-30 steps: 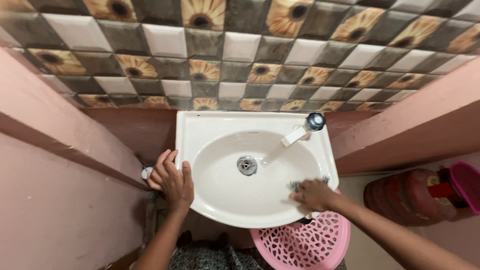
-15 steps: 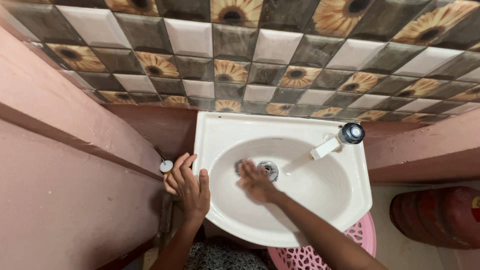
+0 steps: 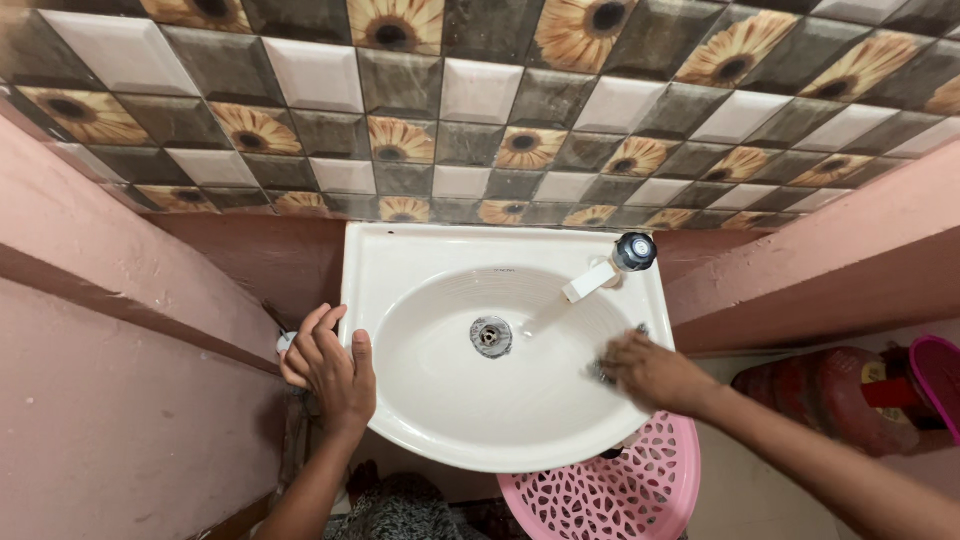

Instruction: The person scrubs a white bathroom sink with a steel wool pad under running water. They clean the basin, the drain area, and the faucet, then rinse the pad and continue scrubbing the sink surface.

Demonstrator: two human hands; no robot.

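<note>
— What's the room like?

— A narrow washing corner: pink walls on both sides and a band of grey, white and sunflower tiles above a white sink fixed to the back wall.

— And the left hand?

— It grips the sink's left edge. The fingers lie close together, curled down over the outside of the rim, and the thumb rests flat on top of the rim. Just beyond the fingertips, against the wall, sits a small white cap-like thing, too small to identify.

— The right hand?

— It is inside the bowl at the right wall, palm down, fingers bunched and pressed onto a dark grey scrubber that peeks out past the fingertips. The hand is blurred, so I cannot tell exactly how each finger lies.

— What is in the sink?

— Only the metal drain, well to the left of those fingertips, at the bowl's middle. A white tap with a dark knob stands just above the right hand's knuckles.

— Other containers?

— A pink perforated basket below the right wrist; I cannot see anything in it. A red cylinder lies on the floor beyond the right forearm.
</note>
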